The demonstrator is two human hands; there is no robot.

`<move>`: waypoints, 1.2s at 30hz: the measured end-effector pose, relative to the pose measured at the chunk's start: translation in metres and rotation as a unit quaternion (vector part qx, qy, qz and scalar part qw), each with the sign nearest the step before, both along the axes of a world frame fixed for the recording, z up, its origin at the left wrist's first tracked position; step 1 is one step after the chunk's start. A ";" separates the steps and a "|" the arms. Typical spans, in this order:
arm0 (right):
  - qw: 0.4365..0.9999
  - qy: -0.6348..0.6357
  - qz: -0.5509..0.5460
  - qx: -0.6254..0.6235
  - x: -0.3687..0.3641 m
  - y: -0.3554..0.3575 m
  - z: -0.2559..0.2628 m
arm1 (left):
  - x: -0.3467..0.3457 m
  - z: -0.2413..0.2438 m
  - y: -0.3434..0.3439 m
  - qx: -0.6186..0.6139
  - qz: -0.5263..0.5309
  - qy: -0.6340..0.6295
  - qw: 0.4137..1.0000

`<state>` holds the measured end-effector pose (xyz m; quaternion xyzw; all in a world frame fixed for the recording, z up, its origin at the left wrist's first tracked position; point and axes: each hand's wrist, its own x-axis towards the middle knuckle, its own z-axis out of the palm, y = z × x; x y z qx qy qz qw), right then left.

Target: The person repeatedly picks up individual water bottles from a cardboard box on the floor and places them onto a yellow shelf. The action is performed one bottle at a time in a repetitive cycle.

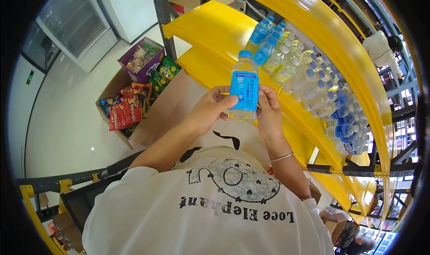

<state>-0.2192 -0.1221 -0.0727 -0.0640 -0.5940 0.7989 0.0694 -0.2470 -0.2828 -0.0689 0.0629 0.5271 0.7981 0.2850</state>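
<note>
Both hands hold up a clear plastic drink bottle [244, 90] with a blue cap and a blue label that bears writing. It is close to upright in the view, its label facing me. My left hand [215, 103] grips its left side, thumb across the label's lower edge. My right hand [269, 110] pinches the right edge of the label, and a bracelet circles that wrist. Just beyond, blue-capped bottles [265, 51] of similar look stand on a yellow metal shelf [215, 26]. The backs of the bottle and some fingers are hidden.
Several clear bottles [315, 83] line the shelf to the right. At left, a cardboard box [158, 117] holds snack packets [126, 115] and a purple carton [134, 68]. A glass-door fridge [75, 26] stands behind. Two other people [379, 50] are at the far right edge.
</note>
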 end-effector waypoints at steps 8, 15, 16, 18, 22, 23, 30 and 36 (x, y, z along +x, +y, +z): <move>0.996 -0.060 0.053 -0.033 -0.009 0.006 -0.005 | -0.008 -0.019 0.005 -0.050 0.050 0.032 0.997; 0.995 -0.069 0.063 0.035 -0.053 0.012 -0.017 | -0.052 -0.039 0.014 -0.095 0.063 0.060 0.992; 0.995 -0.074 0.059 0.039 -0.063 0.014 -0.022 | -0.062 -0.042 0.015 -0.098 0.059 0.062 0.992; 0.995 -0.082 0.051 0.033 -0.084 0.013 -0.033 | -0.088 -0.051 0.014 -0.100 0.035 0.059 0.993; 0.996 -0.090 0.010 0.012 -0.122 0.005 -0.049 | -0.136 -0.056 0.006 -0.098 -0.033 0.037 0.994; 0.996 -0.092 -0.006 0.012 -0.131 0.003 -0.052 | -0.147 -0.055 0.005 -0.098 -0.047 0.030 0.994; 0.989 -0.132 -0.032 0.051 -0.186 0.006 -0.074 | -0.215 -0.085 0.014 -0.132 -0.096 0.035 0.986; 0.980 -0.132 -0.056 0.142 -0.220 0.022 -0.082 | -0.259 -0.111 0.045 -0.143 -0.095 0.160 0.972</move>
